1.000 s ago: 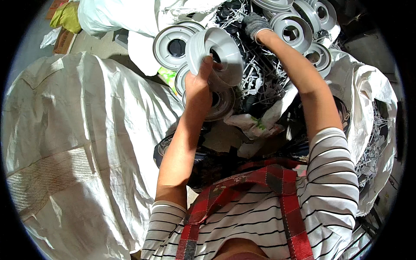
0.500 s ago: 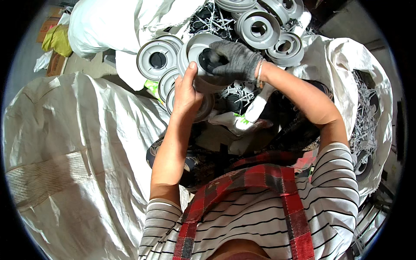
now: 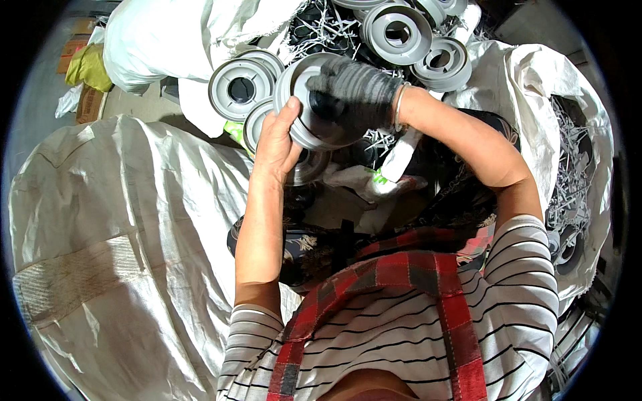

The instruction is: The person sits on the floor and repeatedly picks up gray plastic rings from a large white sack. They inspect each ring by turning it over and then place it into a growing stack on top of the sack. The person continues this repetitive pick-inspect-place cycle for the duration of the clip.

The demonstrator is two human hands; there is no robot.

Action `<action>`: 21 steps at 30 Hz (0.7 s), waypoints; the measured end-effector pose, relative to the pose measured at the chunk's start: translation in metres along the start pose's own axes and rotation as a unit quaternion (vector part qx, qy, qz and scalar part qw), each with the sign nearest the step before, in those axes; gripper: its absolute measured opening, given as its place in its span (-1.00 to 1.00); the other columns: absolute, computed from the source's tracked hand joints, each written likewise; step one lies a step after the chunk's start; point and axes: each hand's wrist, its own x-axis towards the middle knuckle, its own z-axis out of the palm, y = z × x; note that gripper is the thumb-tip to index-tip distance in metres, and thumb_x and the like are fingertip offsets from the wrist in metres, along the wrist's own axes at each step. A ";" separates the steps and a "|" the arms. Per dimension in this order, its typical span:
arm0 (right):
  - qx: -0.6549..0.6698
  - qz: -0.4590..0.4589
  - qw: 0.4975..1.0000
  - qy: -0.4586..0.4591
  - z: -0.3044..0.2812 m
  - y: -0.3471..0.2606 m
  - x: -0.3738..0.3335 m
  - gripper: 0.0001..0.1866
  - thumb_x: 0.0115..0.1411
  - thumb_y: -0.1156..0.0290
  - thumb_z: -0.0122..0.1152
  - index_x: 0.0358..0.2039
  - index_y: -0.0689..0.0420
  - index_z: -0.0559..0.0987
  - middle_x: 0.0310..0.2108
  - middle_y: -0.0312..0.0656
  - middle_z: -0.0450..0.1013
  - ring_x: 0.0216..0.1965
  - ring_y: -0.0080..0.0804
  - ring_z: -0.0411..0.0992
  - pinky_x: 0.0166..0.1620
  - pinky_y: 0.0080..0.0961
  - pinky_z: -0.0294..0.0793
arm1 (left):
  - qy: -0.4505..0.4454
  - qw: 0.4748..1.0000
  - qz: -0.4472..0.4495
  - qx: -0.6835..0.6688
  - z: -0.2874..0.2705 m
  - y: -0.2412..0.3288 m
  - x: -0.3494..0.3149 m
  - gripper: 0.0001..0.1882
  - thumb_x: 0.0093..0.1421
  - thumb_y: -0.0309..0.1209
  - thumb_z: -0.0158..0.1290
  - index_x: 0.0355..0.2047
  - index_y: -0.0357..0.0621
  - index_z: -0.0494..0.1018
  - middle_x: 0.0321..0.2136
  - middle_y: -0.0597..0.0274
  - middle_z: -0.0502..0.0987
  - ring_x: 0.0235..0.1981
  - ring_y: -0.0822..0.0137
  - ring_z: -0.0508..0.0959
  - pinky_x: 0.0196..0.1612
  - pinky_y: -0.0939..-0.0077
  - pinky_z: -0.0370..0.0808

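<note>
My bare left hand [image 3: 277, 140] is closed on the left rim of a round grey plastic housing [image 3: 302, 70], thumb lying over its edge. The housing is tilted, its hollow side facing right. My right hand [image 3: 361, 93], in a dark grey work glove, is at the hollow of the housing; motion smears its fingers, and I cannot see whether they hold anything. Something black shows inside the hollow beneath the glove. Beside my left hand lie similar grey rings [image 3: 221, 87], partly covered by the hand and the housing.
More grey rings [image 3: 418, 40] are heaped at the back right, beside white plastic scraps [image 3: 328, 40]. A large white woven sack [image 3: 134, 200] spreads over the left. Another white sack [image 3: 515, 80] at the right holds scraps. A yellow bag [image 3: 90, 70] lies at the far left.
My gloved right hand has turned over the housing's hollow and is now blurred. The housing has tilted a little, while my left hand keeps its grip.
</note>
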 end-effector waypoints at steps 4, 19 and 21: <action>0.049 0.064 0.997 -0.002 0.001 0.001 -0.004 -0.42 -0.16 0.15 0.25 -0.13 0.20 0.44 -0.24 0.12 0.39 -0.16 0.00 0.37 -0.06 -0.28 0.36 | 0.007 1.000 0.000 0.000 0.010 0.000 -0.001 -0.45 0.15 -0.19 0.07 -0.03 -0.42 0.27 -0.13 0.04 0.45 -0.15 0.28 0.48 -0.04 0.41 0.42; 0.445 0.146 0.871 0.149 0.019 0.030 -0.029 -0.75 0.11 0.44 0.10 -0.17 0.15 0.47 -0.21 -0.21 0.47 -0.27 -0.50 0.49 -0.23 -0.54 0.55 | -0.059 0.893 0.112 0.431 0.013 -0.010 -0.004 -0.36 -0.07 -0.59 0.11 0.09 -0.18 0.25 -0.04 0.13 0.40 -0.02 0.28 0.36 0.06 0.52 0.24; 0.697 0.302 0.641 0.108 0.018 0.028 -0.024 -0.73 0.16 0.41 0.03 -0.12 0.16 0.44 -0.19 -0.20 0.48 -0.26 -0.47 0.50 -0.22 -0.52 0.56 | -0.058 0.877 0.118 0.462 0.009 -0.010 -0.005 -0.35 -0.07 -0.57 0.12 0.09 -0.18 0.24 -0.08 0.12 0.44 -0.06 0.28 0.42 0.03 0.51 0.29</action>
